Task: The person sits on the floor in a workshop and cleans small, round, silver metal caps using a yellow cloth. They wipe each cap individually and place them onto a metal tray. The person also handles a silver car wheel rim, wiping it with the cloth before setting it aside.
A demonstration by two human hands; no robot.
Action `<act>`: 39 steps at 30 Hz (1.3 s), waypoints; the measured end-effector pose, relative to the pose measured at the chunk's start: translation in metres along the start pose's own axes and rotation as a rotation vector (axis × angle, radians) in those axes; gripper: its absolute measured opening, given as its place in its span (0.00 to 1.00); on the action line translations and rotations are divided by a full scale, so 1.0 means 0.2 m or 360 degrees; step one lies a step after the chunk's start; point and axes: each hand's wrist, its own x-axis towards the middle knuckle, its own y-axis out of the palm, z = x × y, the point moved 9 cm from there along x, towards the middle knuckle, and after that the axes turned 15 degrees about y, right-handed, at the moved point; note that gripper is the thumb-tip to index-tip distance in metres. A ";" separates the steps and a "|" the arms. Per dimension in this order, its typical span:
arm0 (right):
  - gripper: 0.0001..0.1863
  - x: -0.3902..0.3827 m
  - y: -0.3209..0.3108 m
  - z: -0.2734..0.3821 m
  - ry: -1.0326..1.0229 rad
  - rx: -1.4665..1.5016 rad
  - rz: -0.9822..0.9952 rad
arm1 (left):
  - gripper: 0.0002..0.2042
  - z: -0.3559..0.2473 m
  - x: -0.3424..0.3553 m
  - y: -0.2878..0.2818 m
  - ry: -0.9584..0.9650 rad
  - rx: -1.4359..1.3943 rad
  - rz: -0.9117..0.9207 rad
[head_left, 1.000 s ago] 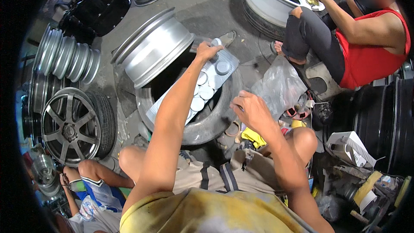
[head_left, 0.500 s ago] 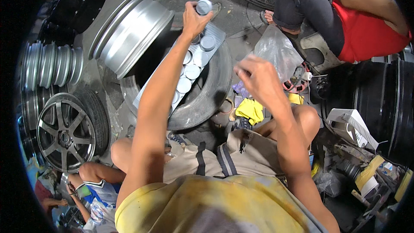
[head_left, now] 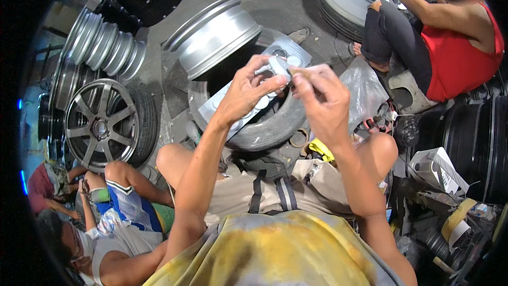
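A round grey wheel centre cap (head_left: 278, 66) is gripped in the fingers of my left hand (head_left: 244, 92), tilted on its edge. My right hand (head_left: 325, 98) pinches a small tan piece (head_left: 300, 73) that looks like folded sandpaper, up against the cap's rim. Below both hands a grey panel (head_left: 296, 52) lies across a tyre (head_left: 256, 140) on the floor. Several more round caps sit on this panel, partly covered by my left hand and forearm.
A silver wheel rim (head_left: 219, 39) leans at the tyre's far left. To the left stands a dark spoked wheel (head_left: 103, 122). A clear plastic bag (head_left: 362, 92) and a yellow cloth (head_left: 320, 149) lie right. One person in red (head_left: 460, 53) sits far right; others sit at lower left.
My left hand has drawn the cap back from the panel's far end toward me. My right hand has come in to meet it. The view has shifted left.
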 end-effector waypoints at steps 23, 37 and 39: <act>0.23 -0.67 0.39 -0.02 -0.0688 -0.0768 0.0124 | 0.33 0.27 -0.68 -0.08 -0.0348 -0.0540 -0.0532; 0.22 -0.60 0.44 -0.04 -0.0659 -0.0781 0.0220 | 0.28 0.35 -0.73 -0.01 -0.0525 -0.0650 -0.0690; 0.22 -0.65 0.48 -0.03 -0.0736 -0.0732 0.0321 | 0.27 0.36 -0.73 -0.04 -0.0469 -0.0649 -0.0628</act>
